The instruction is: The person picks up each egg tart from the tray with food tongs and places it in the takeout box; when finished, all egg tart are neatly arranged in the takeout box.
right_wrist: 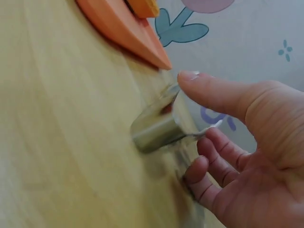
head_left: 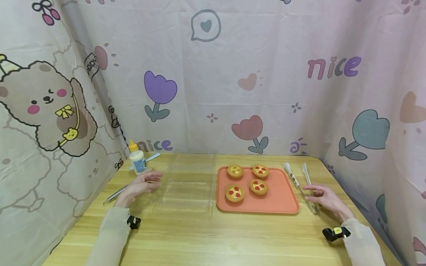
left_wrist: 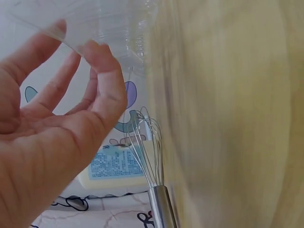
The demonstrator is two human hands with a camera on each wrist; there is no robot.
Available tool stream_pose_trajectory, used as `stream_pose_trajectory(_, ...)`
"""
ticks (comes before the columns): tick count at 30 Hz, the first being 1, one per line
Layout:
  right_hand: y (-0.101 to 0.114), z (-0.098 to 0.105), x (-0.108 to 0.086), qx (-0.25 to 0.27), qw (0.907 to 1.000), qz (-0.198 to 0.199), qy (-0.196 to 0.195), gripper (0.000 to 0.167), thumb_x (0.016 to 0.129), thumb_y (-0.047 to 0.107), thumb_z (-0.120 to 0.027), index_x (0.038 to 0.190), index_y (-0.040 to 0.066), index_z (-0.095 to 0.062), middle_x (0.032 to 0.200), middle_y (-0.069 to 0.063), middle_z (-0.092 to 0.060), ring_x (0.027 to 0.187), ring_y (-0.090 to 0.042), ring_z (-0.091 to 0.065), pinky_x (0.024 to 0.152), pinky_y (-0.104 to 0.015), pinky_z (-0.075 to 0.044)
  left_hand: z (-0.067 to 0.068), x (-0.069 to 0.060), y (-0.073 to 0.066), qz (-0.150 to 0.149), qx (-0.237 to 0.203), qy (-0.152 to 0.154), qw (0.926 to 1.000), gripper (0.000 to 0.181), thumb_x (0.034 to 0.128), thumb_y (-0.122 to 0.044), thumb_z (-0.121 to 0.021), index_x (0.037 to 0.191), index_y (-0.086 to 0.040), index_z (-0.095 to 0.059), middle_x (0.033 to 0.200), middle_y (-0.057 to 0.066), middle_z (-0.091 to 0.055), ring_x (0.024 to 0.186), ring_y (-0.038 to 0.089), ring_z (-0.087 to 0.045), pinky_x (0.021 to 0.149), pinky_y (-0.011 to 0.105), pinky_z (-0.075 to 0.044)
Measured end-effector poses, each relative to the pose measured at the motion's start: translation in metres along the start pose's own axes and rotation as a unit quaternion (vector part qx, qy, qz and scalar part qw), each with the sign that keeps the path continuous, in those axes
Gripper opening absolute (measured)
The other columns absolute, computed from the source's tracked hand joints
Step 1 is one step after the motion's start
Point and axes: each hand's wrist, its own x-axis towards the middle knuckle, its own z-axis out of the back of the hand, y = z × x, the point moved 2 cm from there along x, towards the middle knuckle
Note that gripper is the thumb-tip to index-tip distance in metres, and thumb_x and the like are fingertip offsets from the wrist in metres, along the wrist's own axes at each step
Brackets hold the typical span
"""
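In the head view my left hand [head_left: 138, 186] hovers with loosely bent fingers beside the left edge of a clear plastic container [head_left: 189, 184]. The left wrist view has the container [left_wrist: 114, 21] behind the fingertips of that hand [left_wrist: 66, 95]; contact cannot be told. On the right, my right hand [head_left: 327, 201] is at metal tongs [head_left: 301, 190] with pale tips. Its thumb and fingers lie on either side of the tongs' bent end [right_wrist: 159, 133] in the right wrist view, the hand [right_wrist: 251, 137] not visibly closed on them.
An orange tray [head_left: 279, 199] holds several small tarts [head_left: 234, 193]. At the back left stand a yellow-capped bottle [head_left: 137, 160] and a pale blue utensil [head_left: 153, 157]. A whisk [left_wrist: 161, 204] lies beside my left hand. Printed curtains [head_left: 213, 74] rise behind the table [head_left: 213, 244].
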Motion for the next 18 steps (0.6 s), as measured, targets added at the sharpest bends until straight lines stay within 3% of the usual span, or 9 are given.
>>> stream_pose_trajectory(4, -0.0056, 0.0002, 0.0009, 0.001, 1.0000, 0.007, 0.000, 0.052, 0.088, 0.020, -0.074, 0.130, -0.004, -0.058, 0.140, -0.028, -0.046, 0.107, -0.022, -0.051, 0.083, -0.033, -0.044, 0.0004, 0.0010, 0.0018, 0.000, -0.019, 0.018, 0.9996, 0.063, 0.0942, -0.012, -0.064, 0.147, 0.004, -0.034, 0.141, 0.032, -0.040, 0.098, 0.020, -0.060, 0.078, 0.030, -0.055)
stream_pose_trajectory(7, -0.0076, 0.0001, 0.0010, 0.006, 0.9999, 0.004, 0.007, 0.053, 0.088, 0.021, -0.073, 0.132, -0.004, -0.056, 0.141, -0.029, -0.044, 0.106, -0.027, -0.052, 0.081, -0.034, -0.044, 0.0006, 0.0010, 0.0020, -0.009, -0.025, 0.026, 0.9993, 0.063, 0.0944, -0.013, -0.064, 0.147, 0.005, -0.033, 0.137, 0.032, -0.041, 0.090, 0.017, -0.060, 0.070, 0.027, -0.054)
stream_pose_trajectory(14, -0.0043, -0.0013, 0.0025, 0.010, 0.9986, -0.013, 0.050, 0.059, 0.090, 0.024, -0.071, 0.139, -0.002, -0.050, 0.135, -0.033, -0.046, 0.110, -0.032, -0.049, 0.084, -0.036, -0.043, 0.0002, -0.0012, 0.0031, -0.012, -0.035, 0.029, 0.9989, 0.062, 0.0953, -0.010, -0.063, 0.147, 0.006, -0.032, 0.130, 0.030, -0.046, 0.096, 0.022, -0.059, 0.073, 0.030, -0.055)
stream_pose_trajectory(18, -0.0018, -0.0022, 0.0036, 0.009, 0.9978, -0.015, 0.063, 0.060, 0.091, 0.024, -0.071, 0.139, -0.003, -0.049, 0.141, -0.036, -0.040, 0.111, -0.036, -0.052, 0.083, -0.036, -0.045, -0.0008, -0.0021, 0.0023, -0.008, -0.033, 0.024, 0.9991, 0.062, 0.0952, -0.012, -0.063, 0.147, 0.005, -0.033, 0.130, 0.029, -0.046, 0.099, 0.025, -0.060, 0.075, 0.031, -0.056)
